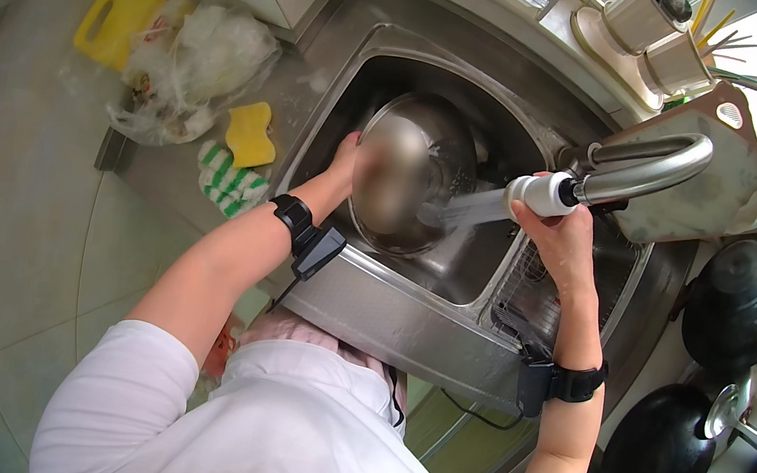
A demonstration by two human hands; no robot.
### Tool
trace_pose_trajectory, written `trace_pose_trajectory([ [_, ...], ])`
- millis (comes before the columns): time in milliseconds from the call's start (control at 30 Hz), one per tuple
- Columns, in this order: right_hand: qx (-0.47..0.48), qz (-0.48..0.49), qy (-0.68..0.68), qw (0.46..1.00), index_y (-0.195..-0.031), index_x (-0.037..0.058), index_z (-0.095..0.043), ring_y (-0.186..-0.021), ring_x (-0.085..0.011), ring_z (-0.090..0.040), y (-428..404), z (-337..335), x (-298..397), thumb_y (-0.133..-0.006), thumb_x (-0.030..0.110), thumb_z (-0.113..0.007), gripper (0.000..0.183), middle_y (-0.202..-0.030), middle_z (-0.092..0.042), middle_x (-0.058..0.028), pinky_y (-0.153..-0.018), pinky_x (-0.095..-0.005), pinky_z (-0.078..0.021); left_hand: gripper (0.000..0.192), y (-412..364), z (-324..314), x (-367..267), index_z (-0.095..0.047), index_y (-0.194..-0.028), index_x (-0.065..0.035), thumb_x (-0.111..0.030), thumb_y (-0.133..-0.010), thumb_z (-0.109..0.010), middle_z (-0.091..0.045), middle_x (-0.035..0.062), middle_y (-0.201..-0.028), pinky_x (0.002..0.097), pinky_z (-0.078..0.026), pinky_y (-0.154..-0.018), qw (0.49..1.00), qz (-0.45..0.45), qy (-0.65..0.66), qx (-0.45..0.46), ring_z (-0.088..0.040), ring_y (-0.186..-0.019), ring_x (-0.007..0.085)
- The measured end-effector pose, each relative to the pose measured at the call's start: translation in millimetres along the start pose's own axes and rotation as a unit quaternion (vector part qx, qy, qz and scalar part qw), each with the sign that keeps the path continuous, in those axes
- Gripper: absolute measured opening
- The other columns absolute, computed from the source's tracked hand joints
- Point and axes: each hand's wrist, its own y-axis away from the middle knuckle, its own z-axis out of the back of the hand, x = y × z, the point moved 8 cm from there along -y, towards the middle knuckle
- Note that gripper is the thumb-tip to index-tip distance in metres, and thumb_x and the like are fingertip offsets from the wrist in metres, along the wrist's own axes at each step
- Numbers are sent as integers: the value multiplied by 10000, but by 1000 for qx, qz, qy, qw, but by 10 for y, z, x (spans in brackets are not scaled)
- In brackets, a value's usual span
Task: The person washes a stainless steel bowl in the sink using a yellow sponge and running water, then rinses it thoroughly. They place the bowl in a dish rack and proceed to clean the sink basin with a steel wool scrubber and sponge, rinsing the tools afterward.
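My left hand grips the left rim of a round stainless steel bowl or basin, tilted inside the large sink basin. Part of the metal vessel is blurred, so its exact kind is unclear. My right hand holds the white spray head of the steel faucet. Water runs from it to the left onto the metal vessel. The fingers of my left hand are partly hidden behind the rim.
Left of the sink lie a yellow sponge, a green-and-white striped cloth, plastic bags and a yellow jug. A wire rack sits in the smaller basin. Cutting boards and dark pans stand at right.
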Motion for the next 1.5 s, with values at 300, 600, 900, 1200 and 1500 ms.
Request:
trace_pose_trajectory([
  [300,-104,66,-177,976,-1057,28,-561,-797,-118,-559,-140,-120,-58,-679,60,-732,415,-935,-580,-36,-699,-238,-471,496,-59,57,24,-432,-1123,27,-39,-695,-671,-571,118,-982,326,-465,-772,999,-17,-44,9,-573,-880,211],
  [600,3,21,-213,977,-1057,32,-545,-787,-90,-547,-67,-273,-4,-704,87,-719,397,-906,-573,-26,-675,-228,-473,499,-80,57,52,-426,-1125,21,-27,-692,-669,-568,114,-990,333,-467,-778,999,6,-33,26,-576,-875,217],
  [900,-9,5,-45,999,-948,22,-597,-750,-150,-595,-15,-42,42,-668,156,-717,332,-816,-616,-64,-692,-281,-477,422,75,-18,12,-440,-1145,19,-18,-763,-616,-569,122,-1032,330,-454,-809,993,67,-46,83,-562,-930,213],
  [1200,-81,11,-57,995,-982,38,-588,-776,-185,-611,-26,-52,-42,-651,175,-723,383,-848,-627,-80,-714,-295,-476,245,621,-539,-319,-499,-1082,13,-106,-870,-525,-581,81,-1019,298,-458,-814,982,21,-23,189,-560,-902,153],
  [1500,-87,30,-135,987,-1051,23,-538,-763,-111,-571,39,-248,-147,-703,126,-710,402,-887,-600,-56,-684,-233,-464,121,971,-795,-831,-556,-944,-8,-93,-861,-532,-568,-12,-795,226,-417,-626,908,-191,-275,253,-487,-712,50],
])
